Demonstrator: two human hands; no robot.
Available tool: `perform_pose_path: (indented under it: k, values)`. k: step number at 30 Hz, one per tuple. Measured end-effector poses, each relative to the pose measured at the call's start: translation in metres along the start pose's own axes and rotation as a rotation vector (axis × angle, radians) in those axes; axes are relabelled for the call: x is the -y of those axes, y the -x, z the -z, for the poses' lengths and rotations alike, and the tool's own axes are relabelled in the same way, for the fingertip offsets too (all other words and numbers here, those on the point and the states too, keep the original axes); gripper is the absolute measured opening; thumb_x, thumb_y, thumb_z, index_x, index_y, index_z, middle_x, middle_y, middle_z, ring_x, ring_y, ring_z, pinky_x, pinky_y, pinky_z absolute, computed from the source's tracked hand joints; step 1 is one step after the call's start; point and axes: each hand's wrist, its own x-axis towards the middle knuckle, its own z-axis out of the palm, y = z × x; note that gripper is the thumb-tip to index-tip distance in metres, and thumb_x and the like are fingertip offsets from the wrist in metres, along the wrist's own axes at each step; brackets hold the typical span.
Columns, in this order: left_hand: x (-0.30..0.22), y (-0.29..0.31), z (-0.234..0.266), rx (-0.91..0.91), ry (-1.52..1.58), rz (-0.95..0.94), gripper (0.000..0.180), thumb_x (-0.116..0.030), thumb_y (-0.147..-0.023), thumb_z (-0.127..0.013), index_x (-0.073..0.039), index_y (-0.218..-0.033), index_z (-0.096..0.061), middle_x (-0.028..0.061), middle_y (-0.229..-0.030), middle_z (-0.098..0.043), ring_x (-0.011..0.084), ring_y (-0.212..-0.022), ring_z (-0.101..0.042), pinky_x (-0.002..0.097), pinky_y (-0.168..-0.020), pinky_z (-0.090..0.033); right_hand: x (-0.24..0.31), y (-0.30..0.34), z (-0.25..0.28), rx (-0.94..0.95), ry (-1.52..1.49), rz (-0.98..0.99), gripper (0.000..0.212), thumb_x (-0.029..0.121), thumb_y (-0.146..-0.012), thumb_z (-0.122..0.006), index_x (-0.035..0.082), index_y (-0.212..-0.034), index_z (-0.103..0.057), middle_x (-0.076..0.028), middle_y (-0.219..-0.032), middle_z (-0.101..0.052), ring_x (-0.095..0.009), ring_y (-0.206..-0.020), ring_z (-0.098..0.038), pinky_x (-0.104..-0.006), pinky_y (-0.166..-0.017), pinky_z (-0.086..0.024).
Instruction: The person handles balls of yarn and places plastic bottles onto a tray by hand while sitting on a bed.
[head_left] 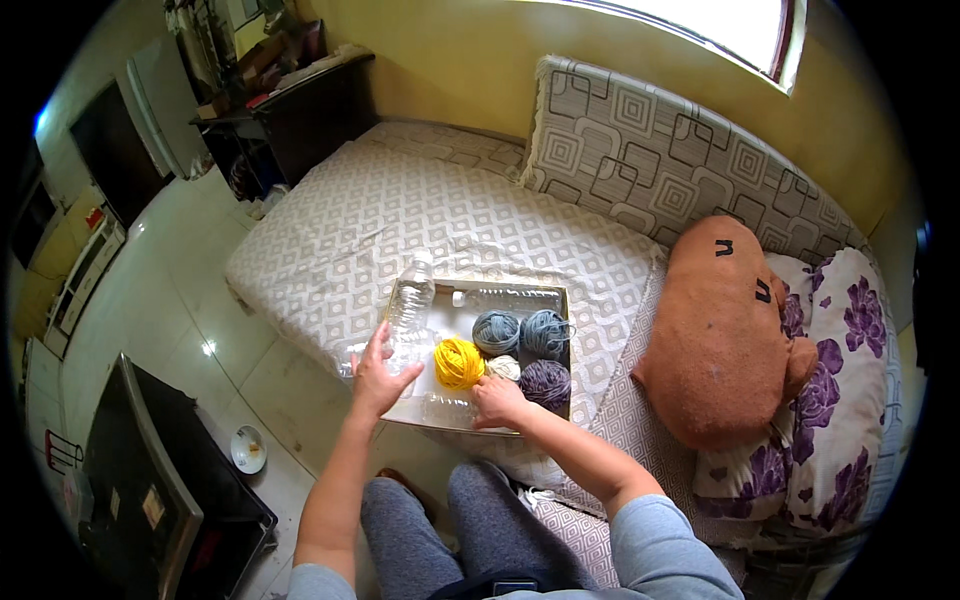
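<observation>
A shallow box (569, 350) on the bed holds clear plastic bottles and yarn balls. My left hand (375, 378) is open at its left side, fingers apart beside a clear plastic bottle (412, 295) tilted over the far left corner. Another bottle (350, 358) shows partly left of that hand. Along the near wall lies a bottle (448, 409); my right hand (500, 402) closes over its right end, fingertips partly hidden. Above are yellow yarn (458, 363), white yarn (504, 367), purple-grey yarn (545, 384) and two blue-grey balls (496, 332). One bottle (512, 299) lies along the far wall.
Patterned fabric covers the bed (330, 220). A brown plush cushion (715, 340) and flowered pillows (850, 390) lie at the right, by a patterned backrest (660, 150). A television (140, 480) and a white bowl (248, 450) are at the lower left.
</observation>
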Motion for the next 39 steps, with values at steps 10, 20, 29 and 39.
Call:
perform_pose_path:
  k: [10,20,29,39]
  values:
    - [0.034,-0.008,0.025,0.051,0.320,0.089,0.088,-0.029,-0.063,-0.076,-0.004,-0.134,-0.030,0.0178,-0.124,-0.047,0.0231,-0.102,-0.055,0.0393,-0.093,-0.037,0.000,0.002,0.040,0.235,-0.413,-0.049,0.052,0.023,-0.051,-0.068,0.000,-0.096,-0.054,-0.018,-0.091,-0.057,-0.032,-0.087,-0.056,-0.0363,-0.074,-0.046]
    - [0.032,0.005,0.019,0.341,0.787,0.353,0.083,-0.019,-0.069,-0.073,0.000,-0.134,-0.026,0.0202,-0.125,-0.043,0.0220,-0.109,-0.049,0.0326,-0.090,-0.041,0.029,0.053,0.140,-0.416,-0.378,0.452,0.051,0.000,-0.059,-0.062,0.006,-0.108,-0.050,-0.014,-0.114,-0.049,-0.030,-0.110,-0.045,-0.0364,-0.093,-0.037]
    - [0.054,-0.015,0.008,0.074,0.750,0.181,0.074,-0.020,-0.074,-0.065,0.000,-0.133,-0.026,0.0174,-0.122,-0.044,0.0240,-0.104,-0.052,0.0339,-0.092,-0.039,0.014,0.005,0.087,-0.587,-0.425,0.393,0.064,-0.017,-0.052,-0.051,0.011,-0.109,-0.050,-0.013,-0.124,-0.044,-0.032,-0.119,-0.039,-0.0377,-0.098,-0.036]
    - [0.049,0.011,0.018,0.377,1.079,0.356,0.071,-0.026,-0.076,-0.063,-0.003,-0.132,-0.027,0.0142,-0.119,-0.046,0.0270,-0.106,-0.051,0.0368,-0.091,-0.039,0.026,-0.004,0.054,-0.550,-0.254,0.522,0.047,-0.007,-0.066,-0.055,0.009,-0.110,-0.051,-0.015,-0.126,-0.044,-0.032,-0.119,-0.040,-0.0423,-0.099,-0.034]
